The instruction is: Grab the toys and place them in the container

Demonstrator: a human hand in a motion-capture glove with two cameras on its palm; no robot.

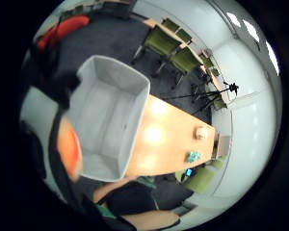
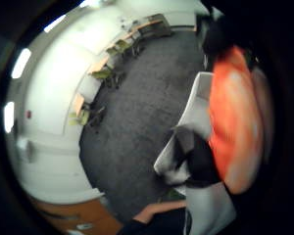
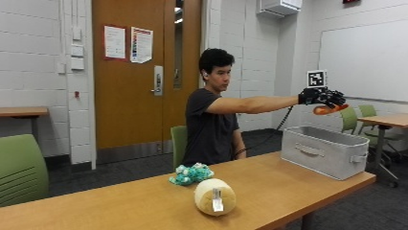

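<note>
Across the bench (image 3: 267,184), above the grey container (image 3: 325,151), the gloved grip (image 3: 322,97) pinches what looks like an orange toy (image 3: 330,109), so releasing it inside comes next, then fetching the cream toy (image 3: 215,196) and teal toy (image 3: 190,174).

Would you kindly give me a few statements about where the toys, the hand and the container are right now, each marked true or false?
1. The gloved right hand holds an orange toy above the grey container. True.
2. The container already has toys inside. False: the little finger side palm view shows its inside bare.
3. A teal toy and a cream round toy lie on the table. True.
4. The teal toy sits right against the container. False: it lies well apart, near the cream toy.
5. The container stands on the floor. False: it stands at the table's end.
</note>
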